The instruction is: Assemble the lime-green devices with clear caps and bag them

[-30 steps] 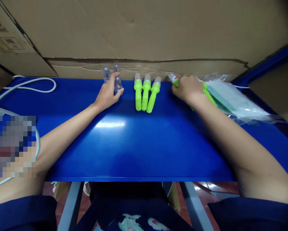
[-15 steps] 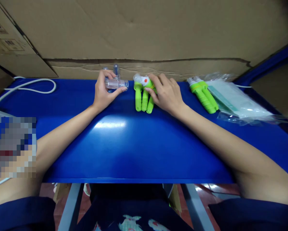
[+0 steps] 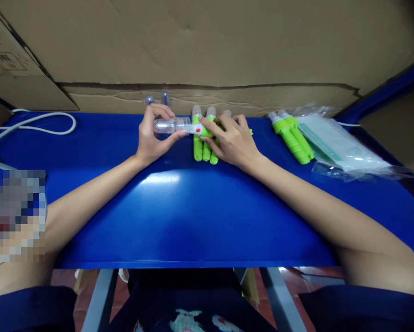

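My left hand (image 3: 151, 138) is closed round a clear plastic cap (image 3: 172, 125), held on its side above the blue table (image 3: 193, 207). My right hand (image 3: 232, 140) grips a green pen-like device (image 3: 201, 130) with a white tip and a red dot. That tip meets the open mouth of the cap. Under my right hand lie three more green devices (image 3: 202, 150) side by side. Two clear caps (image 3: 157, 98) stand upright at the back edge, behind my left hand.
Two green devices (image 3: 291, 136) lie to the right, beside clear plastic bags (image 3: 334, 145). A white cable (image 3: 37, 122) loops at the far left. A cardboard wall (image 3: 207, 50) closes off the back of the table. A blurred patch covers the lower left.
My right hand brought a green device from the right pile to the centre. My left hand lifted a clear cap, turned it sideways, and the two now meet.
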Available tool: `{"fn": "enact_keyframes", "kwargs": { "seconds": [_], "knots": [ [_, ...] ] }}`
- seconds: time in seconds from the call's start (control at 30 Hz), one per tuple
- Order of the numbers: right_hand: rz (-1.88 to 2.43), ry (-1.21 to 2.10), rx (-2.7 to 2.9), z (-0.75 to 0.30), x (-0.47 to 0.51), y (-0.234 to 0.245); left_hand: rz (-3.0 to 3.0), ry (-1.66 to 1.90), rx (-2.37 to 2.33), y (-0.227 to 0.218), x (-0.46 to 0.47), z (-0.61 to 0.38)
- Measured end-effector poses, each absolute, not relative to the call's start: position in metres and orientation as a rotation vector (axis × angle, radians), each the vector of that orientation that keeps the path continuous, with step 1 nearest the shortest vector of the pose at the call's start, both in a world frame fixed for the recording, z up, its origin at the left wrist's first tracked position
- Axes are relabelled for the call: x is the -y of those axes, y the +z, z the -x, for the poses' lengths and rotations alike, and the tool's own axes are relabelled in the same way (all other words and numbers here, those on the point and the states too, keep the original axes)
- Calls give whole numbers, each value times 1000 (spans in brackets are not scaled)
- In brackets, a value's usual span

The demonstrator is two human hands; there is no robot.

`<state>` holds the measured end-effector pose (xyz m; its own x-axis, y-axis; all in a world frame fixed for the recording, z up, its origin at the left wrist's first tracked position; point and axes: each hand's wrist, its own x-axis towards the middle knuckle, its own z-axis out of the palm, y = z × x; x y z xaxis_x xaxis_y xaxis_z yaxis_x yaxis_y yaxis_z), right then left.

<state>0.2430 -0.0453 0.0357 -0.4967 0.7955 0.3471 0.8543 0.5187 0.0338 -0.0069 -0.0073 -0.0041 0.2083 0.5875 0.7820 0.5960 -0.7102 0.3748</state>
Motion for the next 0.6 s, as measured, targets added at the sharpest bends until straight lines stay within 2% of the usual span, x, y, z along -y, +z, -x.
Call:
{"fn": "enact_keyframes", "kwargs": {
  "seconds": [0.23, 0.6],
  "knots": [
    [1076, -251, 2462, -243, 38, 19, 2691, -1263, 1009, 5, 20, 3],
    [1220, -386, 2481, -237, 50, 31, 2642, -997, 943, 5, 25, -3]
  ]
}}
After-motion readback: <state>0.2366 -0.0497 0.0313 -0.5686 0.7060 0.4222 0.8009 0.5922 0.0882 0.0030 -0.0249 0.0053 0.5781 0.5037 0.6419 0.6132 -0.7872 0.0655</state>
